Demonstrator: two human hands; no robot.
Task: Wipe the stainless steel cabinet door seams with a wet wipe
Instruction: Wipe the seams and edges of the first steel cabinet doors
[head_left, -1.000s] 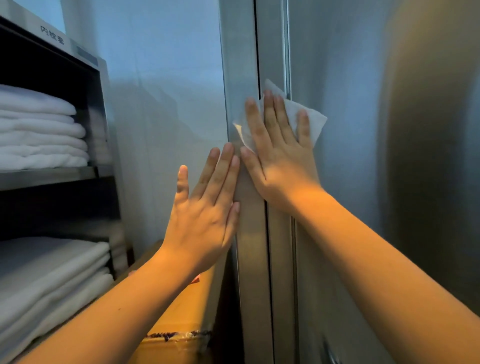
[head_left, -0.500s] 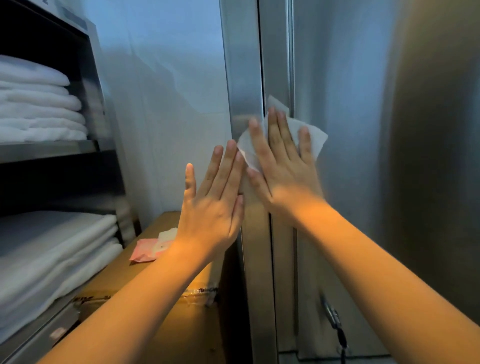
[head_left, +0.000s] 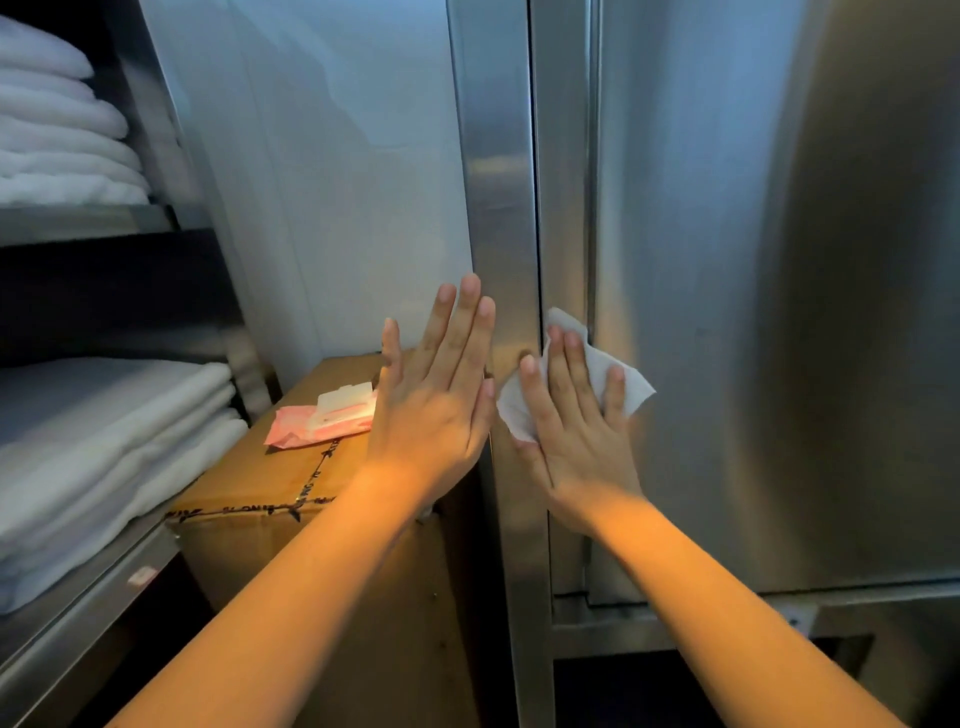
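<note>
right hand (head_left: 579, 426) flat, pressing wet wipe (head_left: 597, 364) on cabinet door seam (head_left: 589, 208) | left hand (head_left: 439, 395) flat, fingers straight, left of seam

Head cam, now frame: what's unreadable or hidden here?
Head view: door seam behind the right hand and wet wipe is covered.
Head view: the right hand covers most of the wet wipe.
Head view: left hand hides the right end of the pink pack.
Head view: print on the box tape is too small.
Head view: folded towels cut off by the left edge.
</note>
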